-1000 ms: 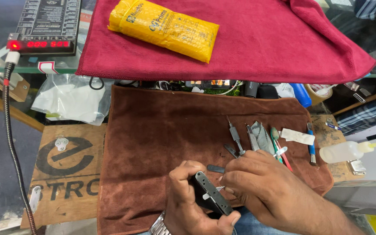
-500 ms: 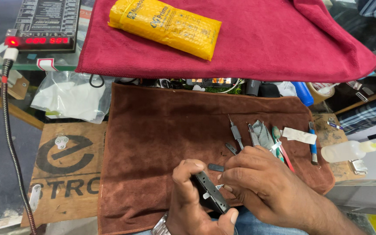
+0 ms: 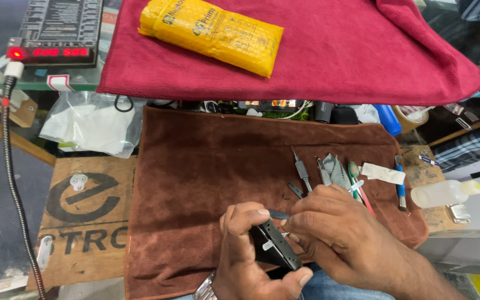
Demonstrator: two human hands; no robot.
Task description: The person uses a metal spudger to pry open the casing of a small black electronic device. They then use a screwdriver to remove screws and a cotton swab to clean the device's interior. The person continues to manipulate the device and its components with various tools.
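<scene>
Left hand: clenched around a black phone, thumb beneath.
Right hand: fingertips pinching at the phone's upper edge.
Phone: between both hands' fingers.

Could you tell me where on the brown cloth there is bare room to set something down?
The brown cloth is bare over its left and middle, from its left edge to the screwdriver. The right side is crowded with tools: tweezers, a white strip, a blue-handled tool. The near edge is taken by the left hand and right hand, both on a dark phone.
</scene>
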